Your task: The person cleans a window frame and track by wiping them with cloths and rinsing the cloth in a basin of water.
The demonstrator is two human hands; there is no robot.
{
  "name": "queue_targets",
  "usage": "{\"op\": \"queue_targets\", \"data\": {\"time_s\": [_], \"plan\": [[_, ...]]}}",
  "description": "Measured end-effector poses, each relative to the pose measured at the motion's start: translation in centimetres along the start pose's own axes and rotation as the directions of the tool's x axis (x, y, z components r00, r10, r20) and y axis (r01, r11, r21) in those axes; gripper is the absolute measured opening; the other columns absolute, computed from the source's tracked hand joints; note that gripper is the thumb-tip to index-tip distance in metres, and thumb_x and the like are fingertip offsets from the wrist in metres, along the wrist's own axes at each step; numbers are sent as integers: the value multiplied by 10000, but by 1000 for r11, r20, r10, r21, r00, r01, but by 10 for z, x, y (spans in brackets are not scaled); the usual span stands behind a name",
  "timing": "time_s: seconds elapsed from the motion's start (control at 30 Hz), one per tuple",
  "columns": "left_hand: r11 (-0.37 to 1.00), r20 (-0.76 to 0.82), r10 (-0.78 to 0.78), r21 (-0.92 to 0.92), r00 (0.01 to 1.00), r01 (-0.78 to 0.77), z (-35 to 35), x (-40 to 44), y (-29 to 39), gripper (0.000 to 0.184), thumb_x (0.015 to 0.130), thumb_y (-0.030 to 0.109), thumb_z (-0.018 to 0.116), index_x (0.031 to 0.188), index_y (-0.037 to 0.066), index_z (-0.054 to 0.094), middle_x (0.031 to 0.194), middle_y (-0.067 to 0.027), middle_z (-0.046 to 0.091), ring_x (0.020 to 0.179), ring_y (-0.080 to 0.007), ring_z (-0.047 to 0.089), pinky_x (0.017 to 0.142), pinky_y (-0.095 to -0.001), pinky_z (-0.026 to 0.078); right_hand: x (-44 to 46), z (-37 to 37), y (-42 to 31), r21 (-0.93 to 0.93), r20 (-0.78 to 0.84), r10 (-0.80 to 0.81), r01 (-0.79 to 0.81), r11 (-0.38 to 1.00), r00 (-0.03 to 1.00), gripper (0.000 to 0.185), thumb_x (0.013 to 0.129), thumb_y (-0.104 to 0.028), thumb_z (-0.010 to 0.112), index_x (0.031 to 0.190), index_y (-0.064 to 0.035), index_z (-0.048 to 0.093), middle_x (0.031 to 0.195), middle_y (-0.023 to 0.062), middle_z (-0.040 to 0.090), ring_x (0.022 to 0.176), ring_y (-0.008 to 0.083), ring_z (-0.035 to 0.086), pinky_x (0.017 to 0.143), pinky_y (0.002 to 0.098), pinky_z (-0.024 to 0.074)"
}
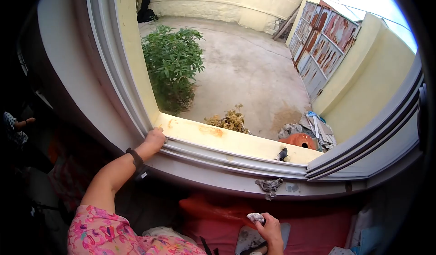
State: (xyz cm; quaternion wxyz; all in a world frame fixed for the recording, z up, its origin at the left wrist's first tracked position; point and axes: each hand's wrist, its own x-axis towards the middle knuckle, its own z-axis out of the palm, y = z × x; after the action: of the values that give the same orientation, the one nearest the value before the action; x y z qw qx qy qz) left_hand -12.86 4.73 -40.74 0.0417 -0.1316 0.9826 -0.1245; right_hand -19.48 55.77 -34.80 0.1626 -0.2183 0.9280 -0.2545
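My left hand is closed at the lower left corner of the window frame, right against the track. What its fingers hold, if anything, is hidden. Low in the view, my right hand grips a crumpled white-and-grey rag. Beneath it lies a pale tray with dark smears, partly covered by the hand. A wrinkled grey cloth hangs over the inner sill, beyond my right hand.
A small dark-and-white bundle lies on the yellow outer ledge. Red fabric spreads below the sill. Outside are a leafy bush, an orange pot and a rusty gate. Another person's hand shows far left.
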Motion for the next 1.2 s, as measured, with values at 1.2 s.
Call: {"op": "queue_targets", "data": {"time_s": [1.2], "plan": [[923, -142, 29, -377, 990, -81, -15, 32, 98, 102, 680, -2, 550, 734, 2, 636, 835, -138, 592, 877, -280, 565, 757, -341, 509, 26, 23, -22, -52, 72, -100, 104, 993, 992, 231, 707, -192, 662, 875, -38, 622, 814, 169, 635, 784, 343, 618, 708, 402, 487]]}}
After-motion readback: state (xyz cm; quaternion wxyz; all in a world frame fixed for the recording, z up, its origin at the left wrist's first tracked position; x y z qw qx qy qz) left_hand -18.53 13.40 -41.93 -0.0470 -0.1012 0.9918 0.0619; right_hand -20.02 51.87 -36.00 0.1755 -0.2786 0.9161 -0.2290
